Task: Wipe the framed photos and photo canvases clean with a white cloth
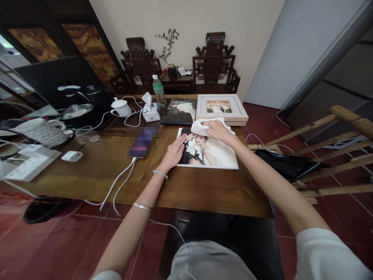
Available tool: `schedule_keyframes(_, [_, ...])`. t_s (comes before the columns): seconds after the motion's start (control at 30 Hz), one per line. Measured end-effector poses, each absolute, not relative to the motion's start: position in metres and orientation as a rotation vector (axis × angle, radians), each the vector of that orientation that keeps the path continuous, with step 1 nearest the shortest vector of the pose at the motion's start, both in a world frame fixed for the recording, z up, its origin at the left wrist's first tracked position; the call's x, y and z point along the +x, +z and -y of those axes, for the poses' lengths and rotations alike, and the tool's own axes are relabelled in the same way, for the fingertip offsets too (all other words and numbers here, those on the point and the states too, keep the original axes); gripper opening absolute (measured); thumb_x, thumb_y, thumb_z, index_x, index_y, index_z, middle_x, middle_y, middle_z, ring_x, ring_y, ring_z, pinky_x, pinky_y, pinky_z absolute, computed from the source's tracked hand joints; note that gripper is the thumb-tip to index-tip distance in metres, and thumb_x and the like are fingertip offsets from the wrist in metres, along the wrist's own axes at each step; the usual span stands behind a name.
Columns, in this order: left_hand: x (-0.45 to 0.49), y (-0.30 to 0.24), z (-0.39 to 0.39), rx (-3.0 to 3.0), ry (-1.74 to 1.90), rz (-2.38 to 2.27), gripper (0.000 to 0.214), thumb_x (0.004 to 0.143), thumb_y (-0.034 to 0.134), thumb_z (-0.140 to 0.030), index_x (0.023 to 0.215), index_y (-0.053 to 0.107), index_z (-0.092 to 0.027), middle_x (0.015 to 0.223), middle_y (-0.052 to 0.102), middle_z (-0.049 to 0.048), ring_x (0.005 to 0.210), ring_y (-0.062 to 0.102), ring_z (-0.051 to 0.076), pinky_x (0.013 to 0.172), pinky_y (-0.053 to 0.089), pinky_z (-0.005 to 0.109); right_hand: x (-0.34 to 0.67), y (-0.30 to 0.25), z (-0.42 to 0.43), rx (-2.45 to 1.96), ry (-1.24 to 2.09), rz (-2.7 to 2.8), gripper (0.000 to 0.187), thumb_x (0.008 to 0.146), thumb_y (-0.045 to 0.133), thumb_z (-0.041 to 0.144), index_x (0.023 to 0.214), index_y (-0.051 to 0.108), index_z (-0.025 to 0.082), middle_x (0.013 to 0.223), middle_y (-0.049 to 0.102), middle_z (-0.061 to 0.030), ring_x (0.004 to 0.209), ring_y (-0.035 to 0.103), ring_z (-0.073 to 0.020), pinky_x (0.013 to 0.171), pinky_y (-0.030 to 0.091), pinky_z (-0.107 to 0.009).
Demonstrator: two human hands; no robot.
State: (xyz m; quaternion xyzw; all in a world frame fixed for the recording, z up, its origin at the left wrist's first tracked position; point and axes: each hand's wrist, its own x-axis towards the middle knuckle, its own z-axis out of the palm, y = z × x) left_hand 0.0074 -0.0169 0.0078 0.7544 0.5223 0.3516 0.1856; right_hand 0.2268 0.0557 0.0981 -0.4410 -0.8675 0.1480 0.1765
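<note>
I have the photo (208,153) flat on the table (204,188), the frame (219,107) just beyond it. At the photo's left edge my left hand (175,151) rests, fingers extended, gripping nothing; at its far edge my right hand (218,131) pinches a bunched tissue (199,126). Pressing too hard could skid the photo into the frame; trapped grit might scratch it.

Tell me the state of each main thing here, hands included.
Photo panel: flat, face up
Left hand: resting on photo panel's left side
White wipe: bunched
Right hand: gripping white wipe
Green bottle: upright, capped
White cup: lidded
Tissue box: tissue sticking out
Phone: cable plugged in
Framed picture: flat, face up
</note>
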Motion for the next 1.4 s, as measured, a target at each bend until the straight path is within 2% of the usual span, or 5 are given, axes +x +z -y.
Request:
schedule_keyframes(0.47, [0.008, 0.003, 0.016, 2.111, 0.953, -1.523, 0.05, 0.093, 0.033, -0.023, 0.141, 0.044, -0.019, 0.151, 0.039, 0.006, 0.143, 0.03, 0.021, 0.118, 0.023, 0.046, 0.236, 0.092, 0.11, -1.081, 0.384, 2.764, 0.05, 0.072, 0.037, 0.003, 0.111, 0.065, 0.019, 0.092, 0.069, -0.0099, 0.083, 0.061, -0.0229, 0.098, 0.034, -0.045])
schedule_keyframes(0.8, [0.005, -0.001, 0.011, 2.097, 1.011, -1.441, 0.049, 0.093, 0.036, -0.023, 0.141, 0.046, -0.022, 0.15, 0.04, 0.0038, 0.142, 0.031, 0.02, 0.119, 0.022, 0.044, 0.232, 0.103, 0.051, -1.229, 0.434, 2.677, 0.045, 0.074, 0.041, 0.007, 0.109, 0.067, 0.02, 0.089, 0.071, -0.0089, 0.075, 0.06, -0.0211, 0.066, 0.039, -0.027])
schedule_keyframes(0.97, [0.009, 0.002, 0.013, 2.022, 1.112, -1.437, 0.047, 0.096, 0.036, -0.037, 0.136, 0.051, -0.019, 0.147, 0.046, 0.007, 0.14, 0.036, 0.022, 0.119, 0.022, 0.042, 0.213, 0.094, -0.003, -1.322, 0.253, 2.605, 0.043, 0.078, 0.041, 0.005, 0.112, 0.065, 0.016, 0.103, 0.07, -0.0137, 0.09, 0.062, -0.0252, 0.078, 0.042, -0.033])
schedule_keyframes(1.17, [0.005, 0.009, 0.018, 1.666, 1.534, -1.278, 0.06, 0.097, 0.026, -0.057, 0.144, 0.04, -0.022, 0.152, 0.039, 0.0065, 0.14, 0.034, 0.023, 0.114, 0.032, 0.042, 0.183, 0.075, 0.007, -1.121, 0.125, 2.745, 0.053, 0.077, 0.04, 0.001, 0.123, 0.061, 0.019, 0.131, 0.058, -0.0148, 0.133, 0.036, -0.0352, 0.101, 0.025, -0.066])
schedule_keyframes(1.4, [0.005, 0.013, 0.021, 1.588, 1.523, -1.255, 0.066, 0.097, 0.013, -0.06, 0.143, 0.042, -0.023, 0.151, 0.039, 0.0054, 0.141, 0.033, 0.024, 0.116, 0.028, 0.043, 0.209, 0.084, 0.079, -0.678, 0.357, 2.984, 0.053, 0.076, 0.038, -0.002, 0.115, 0.065, 0.019, 0.129, 0.061, -0.0133, 0.133, 0.041, -0.0276, 0.109, 0.021, -0.06])
